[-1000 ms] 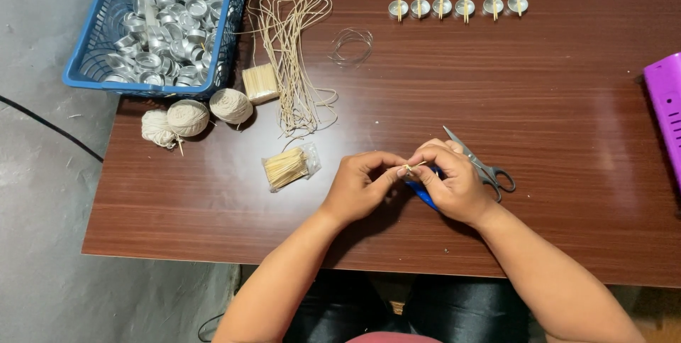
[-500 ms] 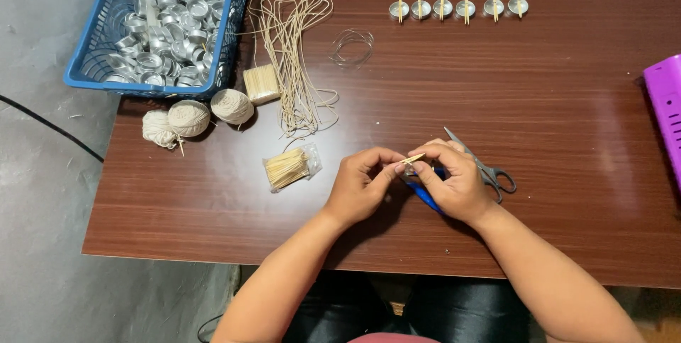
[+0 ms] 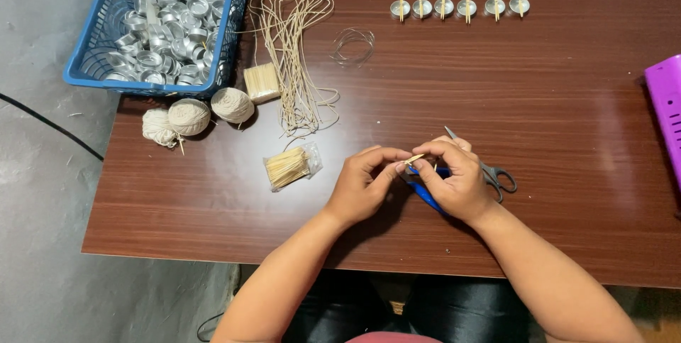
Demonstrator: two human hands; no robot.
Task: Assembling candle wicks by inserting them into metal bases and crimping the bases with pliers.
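My left hand (image 3: 365, 187) and my right hand (image 3: 454, 176) meet over the middle of the brown table (image 3: 567, 137), fingertips pinching a small thin wooden stick (image 3: 414, 159) between them. A blue-handled tool (image 3: 425, 190) lies under my right hand, partly hidden. Grey-handled scissors (image 3: 489, 169) rest on the table just right of my right hand. A clear packet of wooden sticks (image 3: 291, 167) lies to the left of my left hand.
A blue basket (image 3: 92, 66) of several small metal cups hangs over the far left corner. Three balls of twine (image 3: 190, 116), a stick bundle (image 3: 261, 82), loose wick strands (image 3: 294, 45) and a wire coil (image 3: 352, 45) lie nearby. A row of cups (image 3: 457, 7) stands far back. A purple object (image 3: 667, 116) sits right.
The hands have stayed together over the same spot; the fingers shifted slightly and the stick now pokes out between the fingertips. Nothing else on the table moved.
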